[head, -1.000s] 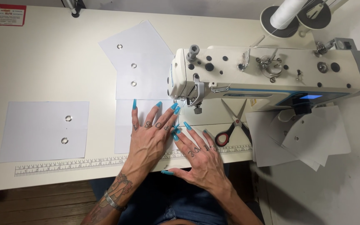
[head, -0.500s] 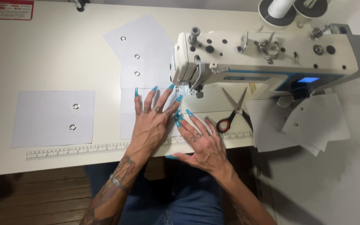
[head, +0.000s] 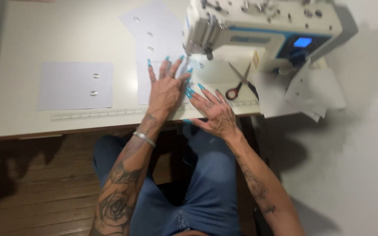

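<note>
White fabric piece (head: pixel 147 89) | under my left hand (head: pixel 166 87), fingers spread flat | right hand (head: pixel 213 109) beside, fingers splayed | scissors (head: pixel 240 83) lay right of fingertips

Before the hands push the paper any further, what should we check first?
1. Left hand flat on the white paper sheet: ok.
2. Right hand flat beside it at the table edge: ok.
3. Long turquoise nails clear of the needle of the white sewing machine: cannot tell, they lie very close.
4. Red-handled scissors apart from both hands: ok.
5. Blue machine screen lit: ok.
6. Sheet lined up straight under the needle: cannot tell.
</note>
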